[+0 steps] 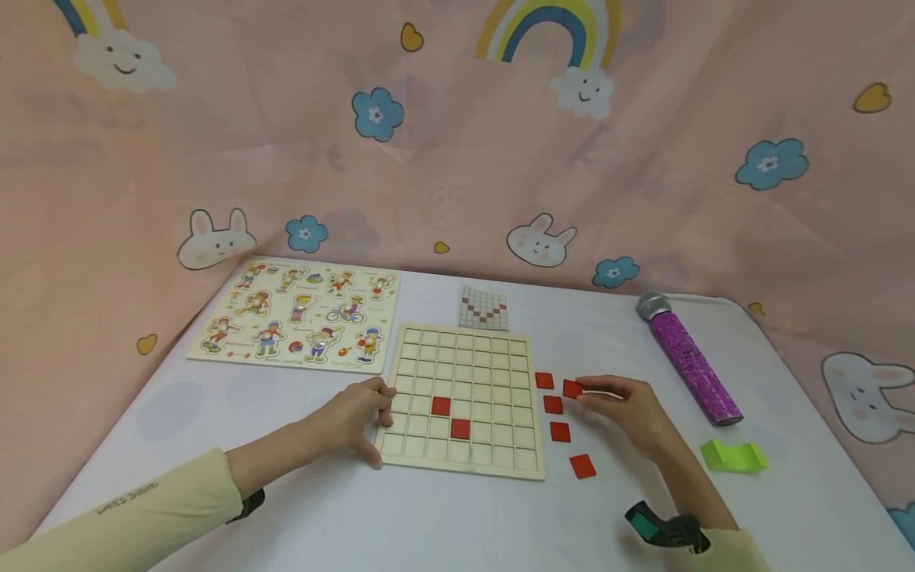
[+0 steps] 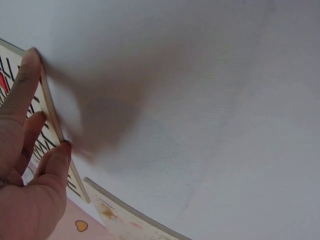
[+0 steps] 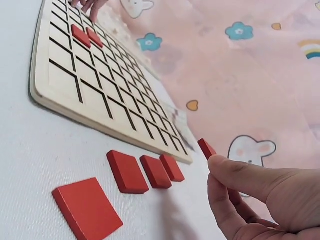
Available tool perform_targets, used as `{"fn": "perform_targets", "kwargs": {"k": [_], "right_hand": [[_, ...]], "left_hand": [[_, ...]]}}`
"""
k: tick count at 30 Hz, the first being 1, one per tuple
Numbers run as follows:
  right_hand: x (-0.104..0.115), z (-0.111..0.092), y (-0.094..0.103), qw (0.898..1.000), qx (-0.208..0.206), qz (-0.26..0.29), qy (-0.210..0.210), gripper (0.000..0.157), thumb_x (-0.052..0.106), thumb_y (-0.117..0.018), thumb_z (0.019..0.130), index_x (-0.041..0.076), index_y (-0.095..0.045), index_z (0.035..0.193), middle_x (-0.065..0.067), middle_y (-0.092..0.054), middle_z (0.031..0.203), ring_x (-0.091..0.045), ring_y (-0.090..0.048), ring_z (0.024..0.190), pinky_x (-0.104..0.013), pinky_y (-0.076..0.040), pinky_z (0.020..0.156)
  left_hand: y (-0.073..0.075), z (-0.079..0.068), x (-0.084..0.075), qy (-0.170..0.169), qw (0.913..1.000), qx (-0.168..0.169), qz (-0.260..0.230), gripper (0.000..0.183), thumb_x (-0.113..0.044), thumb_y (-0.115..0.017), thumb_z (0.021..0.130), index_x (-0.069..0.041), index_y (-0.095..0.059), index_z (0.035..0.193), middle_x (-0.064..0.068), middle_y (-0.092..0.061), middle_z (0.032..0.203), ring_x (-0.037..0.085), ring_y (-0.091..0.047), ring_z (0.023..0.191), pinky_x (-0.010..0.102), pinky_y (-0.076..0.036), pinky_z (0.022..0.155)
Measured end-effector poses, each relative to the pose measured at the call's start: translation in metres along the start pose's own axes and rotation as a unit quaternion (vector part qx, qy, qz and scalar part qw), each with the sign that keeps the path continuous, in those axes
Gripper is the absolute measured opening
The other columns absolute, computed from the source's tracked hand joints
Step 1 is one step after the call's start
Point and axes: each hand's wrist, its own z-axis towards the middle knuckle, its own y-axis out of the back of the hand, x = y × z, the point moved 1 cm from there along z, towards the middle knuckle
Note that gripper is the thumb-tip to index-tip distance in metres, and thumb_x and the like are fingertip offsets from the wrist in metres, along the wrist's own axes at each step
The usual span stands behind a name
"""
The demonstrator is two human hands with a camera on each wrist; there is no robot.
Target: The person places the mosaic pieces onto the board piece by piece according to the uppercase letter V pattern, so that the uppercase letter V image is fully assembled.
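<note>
Above the table (image 1: 486, 524), apparently, the right hand (image 1: 635, 408) pinches a tile (image 1: 571, 388).

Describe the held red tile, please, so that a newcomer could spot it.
On the white table, find the gridded wooden board. Beyond its right edge in the head view is the held tile, the only red one pinched in the right hand's fingers; its four loose neighbours lie flat.

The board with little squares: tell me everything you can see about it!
The board looks like pale wood, with a grid of shallow square pockets inside a plain border. It lies flat on the white table. Two red tiles sit in its pockets, corner to corner. The person's left grip holds its left edge.
</note>
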Motion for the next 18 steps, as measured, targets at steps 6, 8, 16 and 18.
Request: {"fn": "perform_targets", "kwargs": {"k": [6,8,16,18], "right_hand": [[0.012,-0.002,-0.008,1.000,-0.003,0.000,0.002,0.045,0.018,-0.068,0.089,-0.002,-0.057,0.128,-0.022,-0.054,0.132,-0.038,-0.049,0.125,-0.034,-0.050,0.092],[0.015,-0.001,-0.011,1.000,-0.002,-0.002,0.006,0.044,0.017,-0.069,0.089,-0.002,-0.059,0.127,-0.021,-0.055,0.130,-0.038,-0.051,0.123,-0.036,-0.050,0.093],[0.029,0.004,-0.027,1.000,0.013,0.019,0.007,0.039,0.015,-0.068,0.089,0.000,-0.062,0.124,-0.019,-0.056,0.128,-0.032,-0.058,0.115,-0.039,-0.047,0.097],[0.031,0.005,-0.031,0.999,0.015,0.026,0.009,0.038,0.013,-0.068,0.089,-0.001,-0.062,0.123,-0.020,-0.056,0.128,-0.031,-0.060,0.112,-0.036,-0.049,0.095]], "left_hand": [[-0.001,0.001,-0.002,0.015,0.9999,-0.001,-0.004,0.039,-0.013,-0.095,0.046,-0.009,-0.066,0.072,0.010,-0.059,0.108,0.034,-0.057,0.108,0.041,-0.048,0.093],[-0.001,0.001,-0.002,0.010,0.9999,-0.002,-0.002,0.039,-0.013,-0.095,0.046,-0.009,-0.065,0.072,0.010,-0.059,0.106,0.035,-0.057,0.108,0.041,-0.048,0.093],[0.001,-0.001,-0.002,-0.015,0.9999,-0.003,-0.007,0.041,-0.013,-0.095,0.046,-0.008,-0.063,0.071,0.010,-0.059,0.102,0.039,-0.057,0.109,0.043,-0.048,0.093],[0.001,0.000,-0.003,-0.016,0.9999,-0.003,-0.006,0.041,-0.013,-0.095,0.046,-0.008,-0.063,0.071,0.010,-0.059,0.103,0.039,-0.056,0.110,0.043,-0.048,0.093]]}}
